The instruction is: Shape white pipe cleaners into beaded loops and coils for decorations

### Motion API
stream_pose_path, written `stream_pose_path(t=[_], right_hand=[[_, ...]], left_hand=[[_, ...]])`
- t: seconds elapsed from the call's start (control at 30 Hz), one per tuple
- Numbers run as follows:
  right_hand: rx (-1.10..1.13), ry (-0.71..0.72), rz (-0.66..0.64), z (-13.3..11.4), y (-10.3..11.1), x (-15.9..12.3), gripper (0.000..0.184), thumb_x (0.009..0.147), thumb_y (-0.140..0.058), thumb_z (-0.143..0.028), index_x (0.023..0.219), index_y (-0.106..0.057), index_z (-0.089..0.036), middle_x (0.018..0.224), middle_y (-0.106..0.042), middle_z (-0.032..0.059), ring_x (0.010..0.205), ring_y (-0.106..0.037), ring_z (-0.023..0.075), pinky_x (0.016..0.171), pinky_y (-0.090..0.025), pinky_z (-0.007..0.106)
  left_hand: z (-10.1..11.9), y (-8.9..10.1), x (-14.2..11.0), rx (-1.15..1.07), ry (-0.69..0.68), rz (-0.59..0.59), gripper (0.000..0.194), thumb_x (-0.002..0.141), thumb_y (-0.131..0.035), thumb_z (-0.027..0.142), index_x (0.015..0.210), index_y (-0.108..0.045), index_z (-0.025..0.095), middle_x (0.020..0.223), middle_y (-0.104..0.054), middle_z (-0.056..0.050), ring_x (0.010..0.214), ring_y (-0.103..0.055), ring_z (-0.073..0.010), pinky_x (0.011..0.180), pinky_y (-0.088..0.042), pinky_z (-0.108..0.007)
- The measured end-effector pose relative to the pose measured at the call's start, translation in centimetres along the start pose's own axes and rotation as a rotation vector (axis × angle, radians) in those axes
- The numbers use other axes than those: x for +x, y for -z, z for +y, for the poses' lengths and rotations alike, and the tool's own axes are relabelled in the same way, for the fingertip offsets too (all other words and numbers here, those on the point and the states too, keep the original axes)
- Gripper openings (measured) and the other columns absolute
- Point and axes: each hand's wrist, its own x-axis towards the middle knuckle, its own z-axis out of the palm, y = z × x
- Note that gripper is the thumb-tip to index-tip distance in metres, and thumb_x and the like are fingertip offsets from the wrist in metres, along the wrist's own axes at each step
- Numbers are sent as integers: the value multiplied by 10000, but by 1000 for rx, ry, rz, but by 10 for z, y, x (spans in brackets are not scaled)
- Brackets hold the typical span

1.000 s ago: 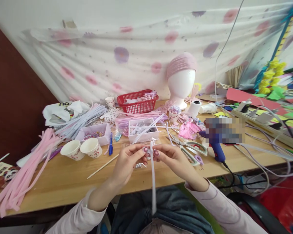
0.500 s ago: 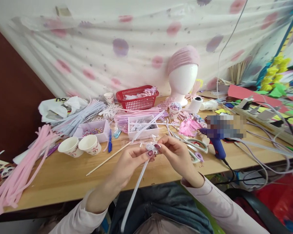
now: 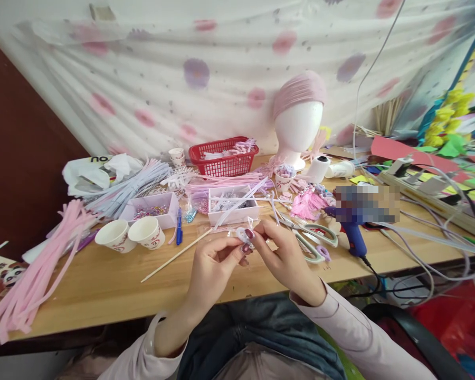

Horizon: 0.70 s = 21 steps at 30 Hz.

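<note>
Head view, left hand (image 3: 215, 264), right hand (image 3: 281, 254), both pinching whitish piece (image 3: 242, 234)

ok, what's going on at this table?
A person's left hand and right hand pinch a small whitish piece, partly hidden, above the wooden table. A thin wooden stick lies near the left hand; scissors lie near the right, a blue glue gun farther right.
</note>
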Motion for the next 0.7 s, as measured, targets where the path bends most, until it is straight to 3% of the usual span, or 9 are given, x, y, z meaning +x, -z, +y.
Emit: stream_pose_path(t=[0.27, 0.47, 0.6, 0.7], right_hand=[[29, 3, -41, 2, 2, 0, 283, 979, -473, -259, 704, -480, -193, 635, -512, -12, 583, -452, 126, 563, -332, 253], [87, -62, -144, 1, 5, 0, 375, 994, -474, -337, 657, -515, -179, 601, -505, -16, 573, -442, 120, 564, -328, 246], [156, -91, -207, 1, 8, -2, 432, 996, -475, -402, 636, -533, -171, 591, -508, -11, 574, -450, 122, 567, -336, 246], [237, -144, -167, 4, 5, -4, 455, 984, -491, -450, 619, -505, -178, 574, -459, -22, 560, -427, 120, 550, -330, 248]], left_hand=[[-4, 1, 2, 6, 25, -50, 238, 803, -720, 388, 801, -733, 150, 720, -724, -38, 634, -669, -145, 663, -560, -255], [-3, 2, 3, 69, -37, -53, 211, 799, -732, 363, 776, -728, 154, 685, -695, -19, 618, -646, -138, 641, -546, -250], [-10, 9, 8, -18, 41, -158, 214, 753, -781, 357, 747, -733, 148, 664, -704, -24, 597, -655, -146, 615, -545, -259], [-14, 9, 10, -132, 87, -171, 189, 732, -803, 334, 740, -751, 152, 662, -714, -24, 602, -658, -142, 620, -538, -253]])
